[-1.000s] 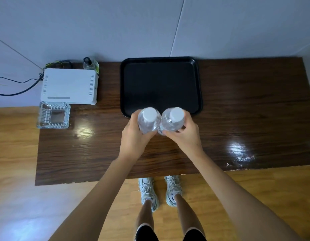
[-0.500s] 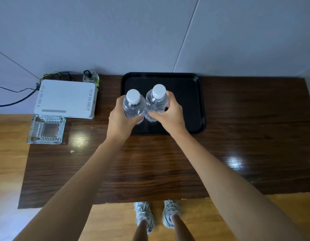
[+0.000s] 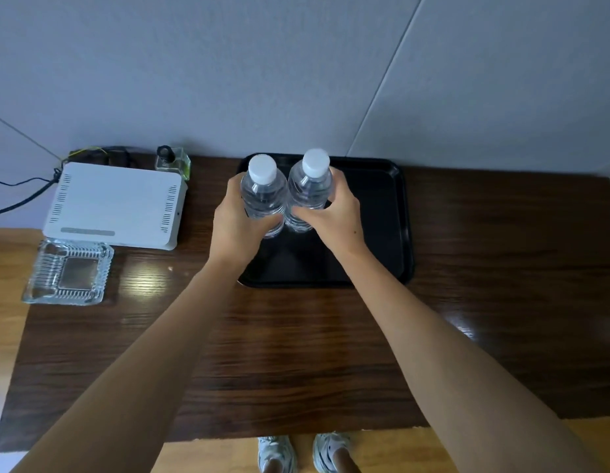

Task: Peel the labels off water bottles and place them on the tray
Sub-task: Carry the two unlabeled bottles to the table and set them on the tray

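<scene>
Head view: hands [image 3: 235,230] hide bottle bases [image 3: 273,230].

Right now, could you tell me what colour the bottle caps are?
Both caps are white, clearest in the head view.

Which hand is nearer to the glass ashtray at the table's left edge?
Left. The left hand grips a bottle over the tray, right of the glass ashtray; the right hand is farther right, gripping the other bottle.
</scene>
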